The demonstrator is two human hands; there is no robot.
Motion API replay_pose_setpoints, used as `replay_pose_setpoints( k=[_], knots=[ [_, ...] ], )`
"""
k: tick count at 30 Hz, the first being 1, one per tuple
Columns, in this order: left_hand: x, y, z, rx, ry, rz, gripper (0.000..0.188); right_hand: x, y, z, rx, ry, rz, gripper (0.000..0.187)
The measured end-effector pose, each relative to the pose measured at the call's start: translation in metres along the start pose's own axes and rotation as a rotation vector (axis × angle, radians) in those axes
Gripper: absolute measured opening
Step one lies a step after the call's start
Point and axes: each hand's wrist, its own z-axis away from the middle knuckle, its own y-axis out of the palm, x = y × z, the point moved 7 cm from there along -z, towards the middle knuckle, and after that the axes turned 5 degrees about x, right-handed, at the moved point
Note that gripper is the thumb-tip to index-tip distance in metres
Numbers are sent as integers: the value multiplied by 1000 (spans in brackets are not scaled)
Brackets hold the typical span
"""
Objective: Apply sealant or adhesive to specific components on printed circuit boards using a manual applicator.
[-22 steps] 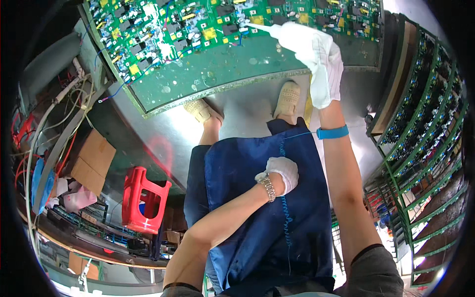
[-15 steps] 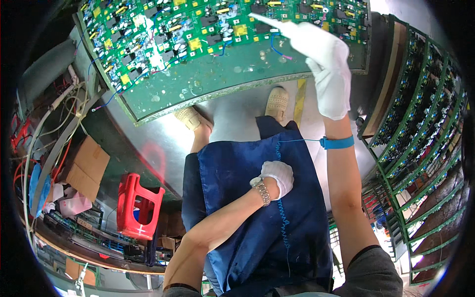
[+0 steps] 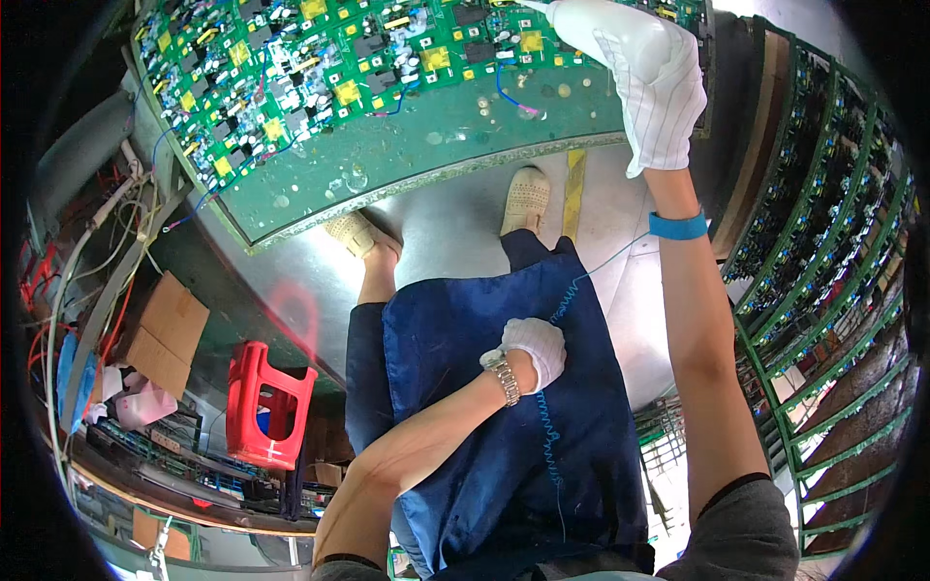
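Note:
My right hand, in a white striped glove, is shut around a white squeeze bottle. The bottle's thin nozzle points left over the green circuit boards at the far side of the work surface. Down at my lap, my gloved left hand is closed in a fist over the dark blue apron. A blue coiled cord runs into this fist from above and comes out below it. The cord leads up to a blue wrist strap on my right wrist.
The green work surface has a raised front edge. On the right stand racks filled with circuit boards. To the left are a red plastic stool, a cardboard box and hanging cables.
My right hand has moved farther away and slightly right with the bottle. The cord stretches more slantwise toward it. My left hand stays closed at the lap, shifted slightly left.

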Motion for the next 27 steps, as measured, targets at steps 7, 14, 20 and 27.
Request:
replay_pose_setpoints(
  k=[7, 14, 20, 27],
  knots=[
    [-1, -2, -2, 11, -11, 8, 32, 2, 10, -8, 88, -80, 71, 47],
    [0, 0, -3, 36, -20, 10, 32, 4, 5, -12, 36, -22, 141, 48],
    [-2, -1, -4, 39, -33, 25, 32, -3, 3, -10, 11, -92, 215, 48],
    [-3, 0, -3, 21, -5, -13, 31, 14, 11, -7, 72, -75, 78, 48]
  ],
)
